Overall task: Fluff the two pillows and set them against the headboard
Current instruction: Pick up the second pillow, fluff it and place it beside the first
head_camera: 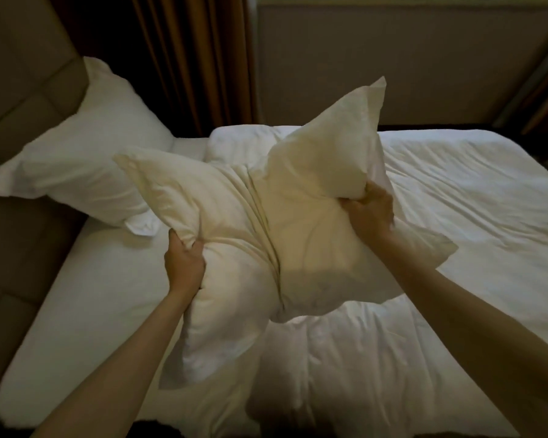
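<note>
I hold a white pillow [301, 235] in the air above the bed, squeezed inward so that a deep crease runs down its middle. My left hand [184, 263] grips its left edge and my right hand [369, 213] grips its right edge. A second white pillow [83, 156] leans against the padded brown headboard [23, 90] at the far left, its near corner touching the sheet.
A rumpled white duvet [456, 200] covers the right part of the bed, and the smooth white sheet [92, 295] shows on the left. Brown curtains [187, 58] hang behind the bed. A low wall under a window [393, 58] runs along the far side.
</note>
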Motion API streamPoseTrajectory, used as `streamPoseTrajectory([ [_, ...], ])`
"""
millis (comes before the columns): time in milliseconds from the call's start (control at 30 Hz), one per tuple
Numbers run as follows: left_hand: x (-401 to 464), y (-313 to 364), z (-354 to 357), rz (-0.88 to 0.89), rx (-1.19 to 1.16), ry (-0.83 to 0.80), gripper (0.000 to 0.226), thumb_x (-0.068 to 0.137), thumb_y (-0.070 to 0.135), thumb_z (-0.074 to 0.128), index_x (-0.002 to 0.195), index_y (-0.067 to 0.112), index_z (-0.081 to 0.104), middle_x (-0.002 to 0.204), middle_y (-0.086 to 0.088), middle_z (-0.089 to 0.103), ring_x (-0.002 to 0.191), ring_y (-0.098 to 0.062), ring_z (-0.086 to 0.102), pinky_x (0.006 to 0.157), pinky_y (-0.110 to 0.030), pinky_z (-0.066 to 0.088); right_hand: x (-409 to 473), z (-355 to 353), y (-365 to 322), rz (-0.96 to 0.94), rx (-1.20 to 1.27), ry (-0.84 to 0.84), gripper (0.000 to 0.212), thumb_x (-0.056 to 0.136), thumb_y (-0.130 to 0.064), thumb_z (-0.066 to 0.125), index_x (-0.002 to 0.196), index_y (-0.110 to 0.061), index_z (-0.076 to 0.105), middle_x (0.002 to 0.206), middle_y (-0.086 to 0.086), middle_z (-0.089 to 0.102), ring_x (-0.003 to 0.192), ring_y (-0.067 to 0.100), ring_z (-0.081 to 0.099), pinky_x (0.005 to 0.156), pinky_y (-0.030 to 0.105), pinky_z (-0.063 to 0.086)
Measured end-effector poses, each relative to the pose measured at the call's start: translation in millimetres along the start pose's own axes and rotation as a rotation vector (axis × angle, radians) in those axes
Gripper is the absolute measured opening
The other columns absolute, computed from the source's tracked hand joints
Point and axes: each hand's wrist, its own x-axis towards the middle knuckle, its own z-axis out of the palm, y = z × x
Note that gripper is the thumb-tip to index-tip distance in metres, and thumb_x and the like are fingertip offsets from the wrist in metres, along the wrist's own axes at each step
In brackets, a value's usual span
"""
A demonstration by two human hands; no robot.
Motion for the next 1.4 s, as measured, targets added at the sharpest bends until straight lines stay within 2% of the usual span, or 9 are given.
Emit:
streamPoseTrajectory([
  [100,9.4,-11.1,-18.8,-0.004,0.028,0.05,0.051,0.09,0.025,0.056,0.136,0.012,0.038,0.117,-0.017,0.063,0.103,-0.035,0.059,0.083,-0.038,0.047,-6.4,26.5,-19.0,-0.012,-0.002,-0.032,0.031,0.077,-0.026,0.069,0.106,-0.015,0.07,0.08,0.0,0.062,0.075,0.018,0.055,0.065,0.026,0.037],
  [233,19.7,-22.8,-38.4,0.0,0.04,0.104,0.036,0.091,0.028,0.056,0.121,0.012,0.044,0.102,-0.014,0.065,0.091,-0.034,0.06,0.079,-0.043,0.05,-4.8,57.3,-33.4,-0.02,0.002,-0.09,0.019,0.076,-0.023,0.067,0.092,-0.013,0.069,0.077,0.003,0.062,0.073,0.022,0.056,0.063,0.028,0.037],
  [400,40.1,-37.9,-56.9,0.001,0.077,0.177,0.028,0.092,0.028,0.054,0.113,0.012,0.045,0.083,-0.001,0.057,0.075,-0.025,0.055,0.068,-0.033,0.042,7.5,102.3,-48.5,-0.052,0.031,-0.181,0.027,0.076,-0.026,0.065,0.101,-0.015,0.068,0.078,0.0,0.062,0.076,0.021,0.058,0.065,0.029,0.04],
  [600,69.7,-61.2,-86.6,-0.043,0.121,0.226,0.029,0.093,0.024,0.052,0.118,0.011,0.045,0.089,-0.006,0.06,0.078,-0.024,0.055,0.07,-0.034,0.043,13.8,158.5,-68.0,-0.076,0.052,-0.243,0.041,0.076,-0.025,0.065,0.117,-0.022,0.066,0.086,-0.004,0.062,0.08,0.016,0.055,0.068,0.028,0.039],
  [833,119.8,-108.4,-138.0,-0.034,0.107,0.228,0.022,0.093,0.019,0.052,0.114,0.014,0.045,0.093,-0.003,0.062,0.081,-0.023,0.059,0.07,-0.033,0.045,9.8,243.0,-95.8,-0.104,0.026,-0.278,0.029,0.075,-0.026,0.064,0.103,-0.02,0.068,0.079,-0.001,0.064,0.079,0.022,0.062,0.058,0.024,0.038],
  [1033,159.7,-172.8,-189.1,-0.123,0.154,0.175,0.024,0.093,0.016,0.051,0.115,0.008,0.046,0.1,-0.013,0.064,0.088,-0.031,0.06,0.073,-0.04,0.049,-19.2,325.0,-108.9,-0.015,-0.165,-0.299,0.053,0.079,-0.035,0.061,0.131,-0.026,0.056,0.109,0.009,0.071,0.101,0.032,0.065,0.083,0.044,0.055],
  [1200,166.1,-228.9,-212.1,-0.283,0.312,0.076,0.028,0.095,0.024,0.048,0.12,0.012,0.044,0.108,-0.016,0.064,0.094,-0.035,0.06,0.073,-0.038,0.044,-48.3,377.6,-97.9,0.019,-0.396,-0.382,0.05,0.083,-0.029,0.06,0.128,-0.011,0.048,0.115,0.018,0.063,0.108,0.04,0.056,0.093,0.048,0.043],
  [1300,168.6,-252.1,-226.8,-0.427,0.428,0.06,0.041,0.095,0.024,0.048,0.13,0.007,0.039,0.129,-0.02,0.054,0.113,-0.04,0.054,0.088,-0.045,0.043,-50.6,388.7,-90.8,0.078,-0.547,-0.344,0.046,0.087,-0.022,0.059,0.126,-0.003,0.044,0.124,0.021,0.053,0.115,0.041,0.047,0.097,0.049,0.038],
  [1400,184.3,-265.4,-241.2,-0.484,0.652,0.089,0.045,0.089,0.017,0.054,0.129,0.0,0.041,0.132,-0.024,0.045,0.117,-0.042,0.045,0.094,-0.049,0.04,-43.0,384.0,-83.1,0.147,-0.635,-0.346,0.051,0.087,-0.011,0.054,0.136,-0.004,0.04,0.136,0.021,0.044,0.125,0.04,0.041,0.104,0.049,0.034],
])
